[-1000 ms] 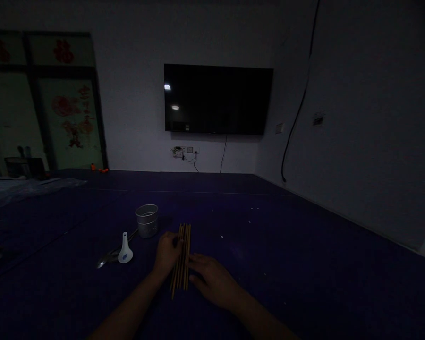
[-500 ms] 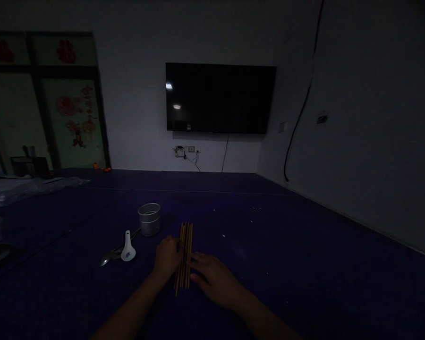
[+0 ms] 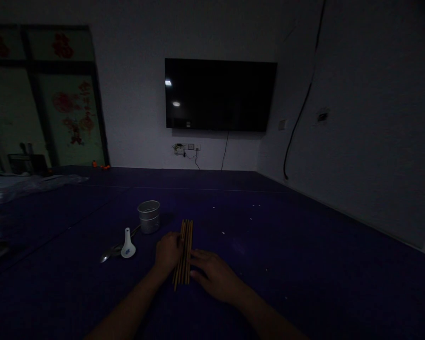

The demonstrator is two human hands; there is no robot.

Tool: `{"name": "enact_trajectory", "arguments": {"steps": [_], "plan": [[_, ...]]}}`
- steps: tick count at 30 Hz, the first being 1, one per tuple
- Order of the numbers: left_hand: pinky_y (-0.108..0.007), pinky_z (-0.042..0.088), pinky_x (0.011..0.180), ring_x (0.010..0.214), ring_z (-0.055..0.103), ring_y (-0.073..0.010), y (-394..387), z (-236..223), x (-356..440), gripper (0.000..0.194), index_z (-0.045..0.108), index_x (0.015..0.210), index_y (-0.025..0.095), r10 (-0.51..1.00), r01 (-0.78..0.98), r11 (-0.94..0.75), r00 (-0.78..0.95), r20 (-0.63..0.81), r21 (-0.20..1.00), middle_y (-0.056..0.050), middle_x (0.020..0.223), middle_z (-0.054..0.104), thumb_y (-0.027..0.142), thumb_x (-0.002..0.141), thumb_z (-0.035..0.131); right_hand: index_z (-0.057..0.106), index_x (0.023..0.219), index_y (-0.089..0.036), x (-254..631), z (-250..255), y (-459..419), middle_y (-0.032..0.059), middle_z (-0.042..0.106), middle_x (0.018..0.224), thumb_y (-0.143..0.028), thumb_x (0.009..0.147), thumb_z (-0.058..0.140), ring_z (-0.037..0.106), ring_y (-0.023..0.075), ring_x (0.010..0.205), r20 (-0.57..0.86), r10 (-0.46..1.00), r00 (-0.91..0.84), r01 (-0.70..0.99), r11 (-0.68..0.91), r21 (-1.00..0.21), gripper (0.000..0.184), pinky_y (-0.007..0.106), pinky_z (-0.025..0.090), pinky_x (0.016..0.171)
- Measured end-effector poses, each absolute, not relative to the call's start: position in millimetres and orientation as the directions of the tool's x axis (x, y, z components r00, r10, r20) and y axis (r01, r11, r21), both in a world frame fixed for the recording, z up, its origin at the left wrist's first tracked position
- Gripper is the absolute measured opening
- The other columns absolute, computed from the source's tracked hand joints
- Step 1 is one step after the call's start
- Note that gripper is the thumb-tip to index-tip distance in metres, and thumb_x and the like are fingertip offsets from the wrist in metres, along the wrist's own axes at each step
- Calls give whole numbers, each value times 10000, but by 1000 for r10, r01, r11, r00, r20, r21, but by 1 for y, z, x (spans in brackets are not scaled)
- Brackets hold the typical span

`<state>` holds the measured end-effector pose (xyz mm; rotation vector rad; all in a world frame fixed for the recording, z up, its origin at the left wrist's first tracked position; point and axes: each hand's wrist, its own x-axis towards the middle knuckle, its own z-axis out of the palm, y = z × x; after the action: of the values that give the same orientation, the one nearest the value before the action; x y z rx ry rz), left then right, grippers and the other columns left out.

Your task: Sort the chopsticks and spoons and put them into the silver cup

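Note:
Several light-brown chopsticks [image 3: 186, 255] lie side by side in a narrow bundle, pointing away from me. My left hand [image 3: 168, 252] is at the bundle's left side, its fingers curled against the sticks; where the fingertips end is dim. From the right, my right hand [image 3: 216, 276] reaches in with fingers stretched, the tips touching the outer stick and the thumb apart. Left of my hands lies a white soup spoon [image 3: 128, 248] with a blue mark. A shiny metal spoon [image 3: 106, 256] is beside it, partly covered. Behind them stands a metal cup [image 3: 149, 218].
A dark purple floor mat [image 3: 269, 236] spreads under everything, with small white scraps on it. Clear plastic sheeting [image 3: 38, 189] lies at the far left. A television [image 3: 219, 94] hangs on the back wall, and a black cable [image 3: 299, 123] runs down the right wall.
Both hands stay at the chopsticks with almost the same pose. The view has tilted slightly, so the whole scene sits a little higher.

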<state>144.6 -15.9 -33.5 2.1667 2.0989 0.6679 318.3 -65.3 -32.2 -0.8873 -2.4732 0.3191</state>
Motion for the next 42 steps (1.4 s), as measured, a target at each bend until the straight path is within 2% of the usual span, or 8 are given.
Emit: {"name": "enact_trajectory", "arguments": {"steps": [5, 13, 26, 33, 42], "plan": [[-242, 429, 837, 1032, 612, -165, -16, -33, 145, 315, 594, 1133, 207, 963, 933, -83, -15, 268, 349, -68, 1132, 662, 291, 905, 394, 589, 1176, -246, 318, -30, -66, 51, 581, 1272, -253, 882, 479, 531, 208, 1163, 356, 636, -684, 522, 768, -370, 313, 369, 383, 1013], [-268, 434, 837, 1025, 614, -181, -12, -30, 147, 342, 573, 1171, 216, 967, 948, -64, -18, 253, 313, -73, 1144, 656, 317, 913, 372, 612, 1125, -239, 317, -27, -69, 51, 633, 1171, -251, 880, 483, 551, 210, 1131, 353, 643, -680, 528, 763, -372, 277, 360, 414, 979], [-254, 439, 774, 951, 639, -183, -11, -29, 148, 353, 655, 1027, 171, 971, 963, -54, -11, 240, 264, -88, 1026, 680, 312, 927, 347, 617, 1116, -224, 317, -26, -69, 68, 622, 1197, -255, 876, 492, 544, 213, 1144, 358, 646, -674, 528, 761, -378, 273, 369, 406, 989], [-255, 433, 776, 939, 640, -181, -8, -31, 150, 334, 652, 1034, 175, 969, 963, -60, -7, 246, 264, -91, 1046, 673, 300, 923, 363, 653, 1011, -217, 313, -29, -68, 65, 655, 1126, -245, 858, 514, 554, 220, 1132, 370, 672, -641, 550, 739, -389, 209, 360, 418, 977], [-243, 421, 771, 946, 627, -168, -8, -32, 147, 369, 651, 1027, 178, 972, 950, -87, 14, 236, 301, -90, 1052, 672, 343, 926, 337, 554, 1242, -241, 317, -28, -68, 67, 550, 1317, -294, 881, 493, 513, 231, 1190, 333, 678, -655, 558, 731, -392, 370, 402, 389, 1013]]}}
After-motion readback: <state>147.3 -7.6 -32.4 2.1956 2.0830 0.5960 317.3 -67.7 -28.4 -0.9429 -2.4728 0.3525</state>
